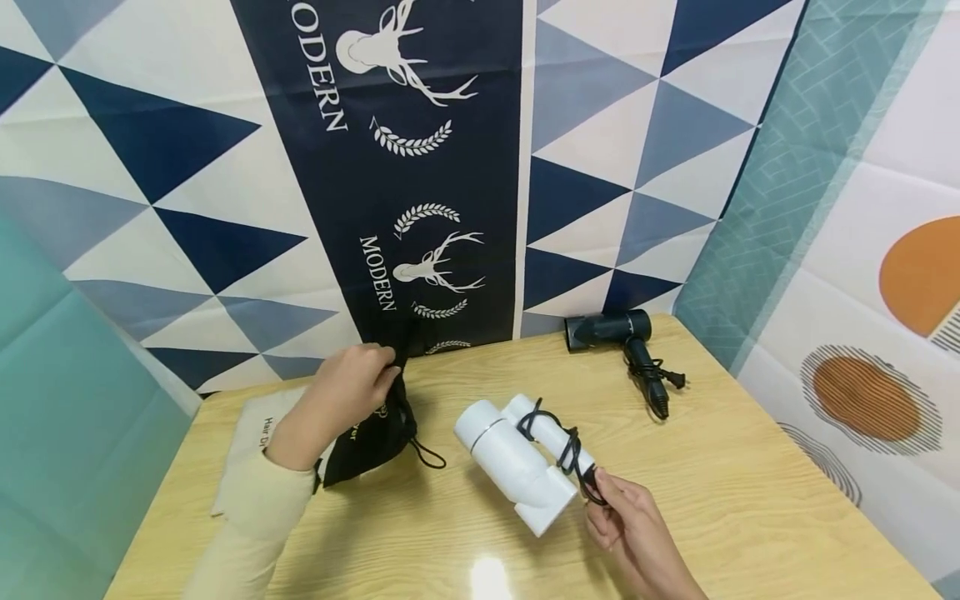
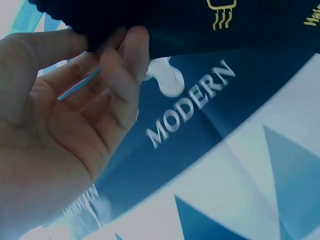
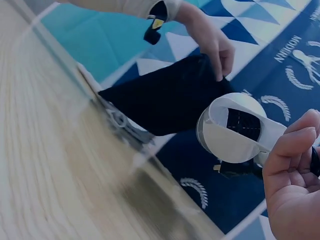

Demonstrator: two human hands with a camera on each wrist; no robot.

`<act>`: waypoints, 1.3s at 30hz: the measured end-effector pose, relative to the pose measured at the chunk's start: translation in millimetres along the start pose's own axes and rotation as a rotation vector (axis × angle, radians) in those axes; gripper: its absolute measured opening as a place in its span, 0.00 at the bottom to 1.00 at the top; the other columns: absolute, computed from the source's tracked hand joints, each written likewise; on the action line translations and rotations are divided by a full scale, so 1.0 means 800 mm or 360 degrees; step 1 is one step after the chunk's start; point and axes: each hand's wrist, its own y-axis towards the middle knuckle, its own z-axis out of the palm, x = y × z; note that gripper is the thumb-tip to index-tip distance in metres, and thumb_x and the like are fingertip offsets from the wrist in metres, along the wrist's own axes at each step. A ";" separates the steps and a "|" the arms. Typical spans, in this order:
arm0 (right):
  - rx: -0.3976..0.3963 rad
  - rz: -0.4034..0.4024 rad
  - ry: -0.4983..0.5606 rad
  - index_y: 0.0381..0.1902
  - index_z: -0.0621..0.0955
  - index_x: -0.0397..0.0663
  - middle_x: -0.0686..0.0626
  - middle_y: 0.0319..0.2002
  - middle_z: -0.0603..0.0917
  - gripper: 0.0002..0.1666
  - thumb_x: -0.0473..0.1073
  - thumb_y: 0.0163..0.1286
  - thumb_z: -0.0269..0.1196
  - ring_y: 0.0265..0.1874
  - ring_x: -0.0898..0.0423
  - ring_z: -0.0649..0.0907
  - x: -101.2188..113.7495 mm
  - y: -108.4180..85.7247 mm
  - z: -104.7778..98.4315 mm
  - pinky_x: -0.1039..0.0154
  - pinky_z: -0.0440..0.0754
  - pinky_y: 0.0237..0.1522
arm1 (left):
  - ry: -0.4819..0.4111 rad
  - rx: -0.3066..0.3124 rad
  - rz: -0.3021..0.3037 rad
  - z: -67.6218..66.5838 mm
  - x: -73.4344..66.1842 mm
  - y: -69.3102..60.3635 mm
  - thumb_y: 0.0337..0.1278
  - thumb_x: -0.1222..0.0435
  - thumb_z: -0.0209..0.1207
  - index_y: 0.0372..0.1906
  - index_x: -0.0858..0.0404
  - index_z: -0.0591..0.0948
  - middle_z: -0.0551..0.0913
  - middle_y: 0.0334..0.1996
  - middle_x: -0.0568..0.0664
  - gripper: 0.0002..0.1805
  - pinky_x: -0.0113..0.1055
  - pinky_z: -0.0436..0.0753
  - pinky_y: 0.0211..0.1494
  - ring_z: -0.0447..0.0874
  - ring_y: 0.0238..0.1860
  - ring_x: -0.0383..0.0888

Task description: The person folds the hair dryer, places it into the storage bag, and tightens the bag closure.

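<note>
left hand: fingers pinched black drawstring pouch by its edge, presumably for support | right hand: fingers gripped white hair dryer by handle end, leaving barrel untouched

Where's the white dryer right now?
Head view, lower half, just right of centre: the right hand holds the white dryer, between the black pouch to the left and the black dryer farther back right.

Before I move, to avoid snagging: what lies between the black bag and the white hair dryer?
In the head view, a black drawstring loop, then bare wooden tabletop.
</note>
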 end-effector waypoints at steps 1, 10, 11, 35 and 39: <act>-0.0030 -0.0017 -0.0010 0.40 0.78 0.39 0.56 0.20 0.70 0.24 0.39 0.84 0.35 0.17 0.56 0.62 0.002 -0.002 -0.002 0.62 0.54 0.19 | 0.0014 -0.0017 0.0035 0.005 -0.005 0.004 0.62 0.69 0.62 0.20 0.57 0.74 0.73 0.18 0.44 0.15 0.39 0.74 0.25 0.71 0.20 0.42; -0.0250 -0.0213 0.0068 0.42 0.80 0.36 0.46 0.19 0.57 0.26 0.41 0.84 0.35 0.17 0.53 0.56 0.019 -0.019 -0.022 0.61 0.48 0.19 | -0.0045 0.0203 0.0290 0.082 -0.058 0.018 0.62 0.67 0.65 0.27 0.57 0.79 0.79 0.25 0.45 0.09 0.37 0.79 0.27 0.81 0.26 0.43; -0.0252 -0.0251 0.0095 0.42 0.80 0.35 0.45 0.19 0.56 0.26 0.40 0.84 0.35 0.17 0.53 0.55 0.021 -0.021 -0.024 0.61 0.47 0.19 | -0.0062 0.0217 0.0318 0.088 -0.063 0.019 0.62 0.68 0.65 0.28 0.58 0.79 0.79 0.26 0.45 0.08 0.36 0.79 0.28 0.81 0.27 0.43; -0.0473 -0.0291 0.0016 0.37 0.79 0.34 0.45 0.19 0.58 0.24 0.39 0.84 0.39 0.18 0.52 0.56 0.025 -0.020 -0.031 0.62 0.49 0.20 | -0.0759 0.0192 0.0281 0.126 -0.075 0.010 0.67 0.65 0.61 0.40 0.56 0.78 0.78 0.29 0.39 0.03 0.29 0.76 0.32 0.73 0.26 0.32; -0.0475 -0.0296 0.0031 0.37 0.79 0.34 0.45 0.19 0.57 0.24 0.39 0.84 0.39 0.18 0.52 0.56 0.024 -0.020 -0.030 0.62 0.49 0.20 | -0.0767 0.0118 0.0242 0.124 -0.075 0.009 0.68 0.64 0.61 0.41 0.56 0.82 0.81 0.32 0.39 0.01 0.28 0.78 0.33 0.76 0.29 0.32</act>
